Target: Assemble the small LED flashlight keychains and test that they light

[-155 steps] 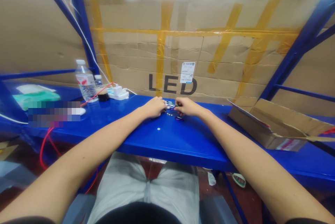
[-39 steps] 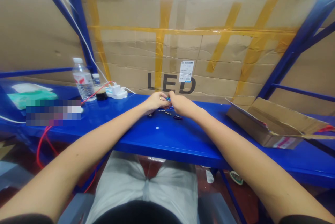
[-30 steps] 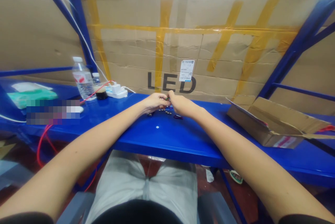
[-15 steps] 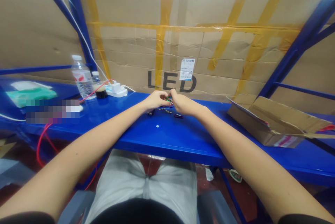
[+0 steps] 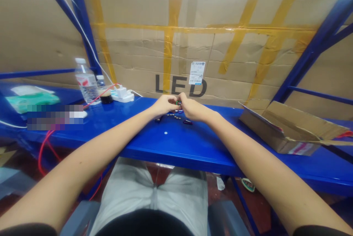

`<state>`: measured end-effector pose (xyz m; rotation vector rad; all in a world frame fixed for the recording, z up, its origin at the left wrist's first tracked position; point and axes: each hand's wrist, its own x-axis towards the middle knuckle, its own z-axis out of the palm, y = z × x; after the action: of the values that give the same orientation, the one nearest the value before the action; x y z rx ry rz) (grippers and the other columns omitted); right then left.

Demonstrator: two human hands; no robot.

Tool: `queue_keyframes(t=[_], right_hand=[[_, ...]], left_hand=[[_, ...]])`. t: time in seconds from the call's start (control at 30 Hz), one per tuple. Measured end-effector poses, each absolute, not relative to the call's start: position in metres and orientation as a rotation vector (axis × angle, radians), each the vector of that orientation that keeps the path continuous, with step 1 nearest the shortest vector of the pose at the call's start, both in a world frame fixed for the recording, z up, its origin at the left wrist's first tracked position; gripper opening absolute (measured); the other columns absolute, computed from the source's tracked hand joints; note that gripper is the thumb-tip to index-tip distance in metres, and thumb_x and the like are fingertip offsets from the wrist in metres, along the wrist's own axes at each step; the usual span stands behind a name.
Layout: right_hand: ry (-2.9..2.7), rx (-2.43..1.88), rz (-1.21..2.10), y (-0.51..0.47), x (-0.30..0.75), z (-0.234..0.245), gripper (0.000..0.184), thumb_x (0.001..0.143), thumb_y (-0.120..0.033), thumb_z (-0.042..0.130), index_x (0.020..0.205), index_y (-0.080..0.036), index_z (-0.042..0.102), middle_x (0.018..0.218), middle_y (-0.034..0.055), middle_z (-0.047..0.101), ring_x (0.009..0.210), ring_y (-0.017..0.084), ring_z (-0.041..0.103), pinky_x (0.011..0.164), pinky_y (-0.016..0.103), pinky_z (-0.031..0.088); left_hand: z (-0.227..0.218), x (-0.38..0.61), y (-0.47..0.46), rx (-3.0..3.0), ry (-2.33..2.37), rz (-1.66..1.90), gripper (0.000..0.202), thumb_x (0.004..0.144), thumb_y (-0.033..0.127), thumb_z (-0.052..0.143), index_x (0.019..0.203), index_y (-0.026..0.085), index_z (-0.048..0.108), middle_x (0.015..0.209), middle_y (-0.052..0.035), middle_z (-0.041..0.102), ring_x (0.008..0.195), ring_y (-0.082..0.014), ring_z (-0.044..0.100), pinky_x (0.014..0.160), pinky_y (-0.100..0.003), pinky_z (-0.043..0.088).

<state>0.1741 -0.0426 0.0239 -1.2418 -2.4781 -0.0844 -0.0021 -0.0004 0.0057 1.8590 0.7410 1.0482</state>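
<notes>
My left hand (image 5: 163, 104) and my right hand (image 5: 192, 110) meet at the far side of the blue shelf (image 5: 193, 144), fingers pinched together on a small coloured part (image 5: 178, 103) between them. Its shape is too small to make out. Just below the hands, several tiny dark pieces (image 5: 173, 116) lie on the shelf, with a small purple ring (image 5: 188, 122) to the right and a white dot (image 5: 165, 132) nearer to me.
A taped cardboard sheet marked LED (image 5: 209, 44) stands behind the shelf. An open cardboard box (image 5: 292, 129) lies at the right. At the left are a water bottle (image 5: 84, 81), a small dark jar (image 5: 105, 95), a white power strip (image 5: 122, 95) and a red cable (image 5: 44, 151).
Both hands have lifted slightly off the shelf and drawn closer together, pinching the small part; the view shifted a little. The loose pieces lie as before.
</notes>
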Motion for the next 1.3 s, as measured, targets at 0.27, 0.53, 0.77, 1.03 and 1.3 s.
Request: queue_keyframes(t=[0.27,0.53,0.77,1.03,1.3], right_hand=[[-2.501,-1.242,0.004,-0.048,0.174,0.031,0.021,0.092,-0.013,0.043,0.113,-0.016,0.038,0.104,0.0222,0.069,0.082,0.026,0.064,0.070,0.035,0.049],[-2.478,-1.276,-0.032,-0.048,0.180,0.031,0.028,0.087,-0.011,0.048,0.113,-0.016,0.038,0.089,0.0147,0.069,0.069,0.021,0.058,0.065,0.030,0.047],[-2.323,-1.298,-0.013,-0.030,0.192,0.027,0.029,0.089,-0.011,0.044,0.117,-0.017,0.037,0.087,0.0114,0.067,0.073,0.022,0.060,0.065,0.031,0.047],[-2.114,-1.586,0.314,-0.025,0.214,0.039,0.015,0.090,-0.011,0.048,0.102,-0.018,0.046,0.084,0.0112,0.071,0.059,0.017,0.063,0.052,0.028,0.049],[-2.286,-1.500,0.296,-0.039,0.236,0.038,0.014,0.078,-0.009,0.062,0.085,-0.014,0.073,0.085,0.0058,0.076,0.078,0.017,0.066,0.072,0.027,0.049]], left_hand=[[0.004,-0.003,0.001,1.764,0.754,1.038,0.026,0.058,0.027,0.085,0.063,0.012,0.064,0.058,0.0016,0.060,0.059,-0.0105,0.054,0.060,-0.026,0.040],[0.004,-0.002,0.000,1.784,0.783,1.031,0.020,0.069,0.025,0.080,0.084,0.011,0.079,0.063,-0.0032,0.068,0.058,-0.0115,0.055,0.061,-0.028,0.043],[0.002,-0.001,0.004,2.073,0.868,1.051,0.018,0.076,0.018,0.072,0.092,0.012,0.076,0.075,-0.0040,0.072,0.065,-0.0133,0.061,0.070,-0.029,0.048],[-0.004,0.009,0.013,2.375,0.943,0.931,0.012,0.081,0.016,0.063,0.090,0.016,0.071,0.087,-0.0050,0.075,0.079,-0.0168,0.067,0.075,-0.028,0.048],[-0.002,0.039,0.022,2.465,1.009,0.695,0.011,0.070,0.009,0.067,0.069,0.017,0.073,0.066,-0.0032,0.070,0.062,-0.0162,0.061,0.061,-0.027,0.043]])
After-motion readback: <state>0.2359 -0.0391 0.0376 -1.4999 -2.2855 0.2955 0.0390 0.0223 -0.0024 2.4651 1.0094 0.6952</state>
